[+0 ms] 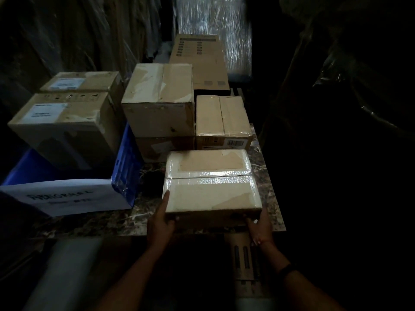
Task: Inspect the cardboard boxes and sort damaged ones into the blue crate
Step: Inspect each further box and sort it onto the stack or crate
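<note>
A flat cardboard box (211, 182) wrapped in clear tape lies at the near edge of the marble table (139, 218). My left hand (160, 218) grips its near left corner, thumb up along the left side. My right hand (259, 227) holds its near right corner from below. The blue crate (126, 171) stands to the left with a white paper label on its front. A large cardboard box (65, 129) sits inside it, with another box (85, 83) behind.
Two stacked boxes (160, 104) stand behind the held box, a smaller barcoded box (223, 122) to their right, and a tall printed box (198, 61) further back. Plastic-wrapped goods surround the table. A carton (243, 261) lies below the table edge.
</note>
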### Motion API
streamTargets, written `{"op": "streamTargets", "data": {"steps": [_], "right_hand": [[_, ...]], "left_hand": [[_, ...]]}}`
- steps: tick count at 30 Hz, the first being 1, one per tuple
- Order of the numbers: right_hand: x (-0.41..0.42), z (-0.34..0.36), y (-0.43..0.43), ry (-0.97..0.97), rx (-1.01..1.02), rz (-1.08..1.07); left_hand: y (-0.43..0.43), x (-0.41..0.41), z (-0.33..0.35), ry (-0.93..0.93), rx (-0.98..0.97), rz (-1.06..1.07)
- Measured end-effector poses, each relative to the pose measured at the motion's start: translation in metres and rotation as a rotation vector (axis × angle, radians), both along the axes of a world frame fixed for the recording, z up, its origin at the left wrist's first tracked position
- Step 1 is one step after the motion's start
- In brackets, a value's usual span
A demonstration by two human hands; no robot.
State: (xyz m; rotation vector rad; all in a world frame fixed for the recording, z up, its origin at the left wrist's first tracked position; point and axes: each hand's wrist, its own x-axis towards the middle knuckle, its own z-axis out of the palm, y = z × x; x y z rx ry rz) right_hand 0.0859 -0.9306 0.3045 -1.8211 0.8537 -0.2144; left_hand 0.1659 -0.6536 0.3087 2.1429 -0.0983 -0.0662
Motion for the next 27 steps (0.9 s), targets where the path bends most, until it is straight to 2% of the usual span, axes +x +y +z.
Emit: {"op": "streamTargets", "data": {"steps": [3,6,9,14,20,24,27], "right_hand": [[0.007,0.012,0.002,-0.050,-0.058,-0.067],[0.016,0.032,0.007,-0.146,-0.086,-0.127],[0.028,0.062,0.009,-0.243,-0.120,-0.200],[0.050,0.093,0.003,-0.227,-0.196,-0.271],[0.077,0.107,-0.011,-0.067,-0.256,-0.188],[0.102,0.121,-0.016,0.046,-0.315,-0.015],[0.113,0.126,-0.016,0.062,-0.301,0.056]], "left_hand": [[-0.006,0.006,0.013,-0.013,-0.022,0.047],[-0.018,0.015,0.048,-0.002,-0.097,0.237],[-0.025,0.024,0.082,-0.079,-0.034,0.373],[-0.036,0.043,0.114,-0.126,-0.041,0.490],[-0.045,0.057,0.114,-0.100,-0.032,0.358],[-0.050,0.071,0.133,0.039,0.149,0.180],[-0.057,0.083,0.145,0.271,0.321,-0.026]]}}
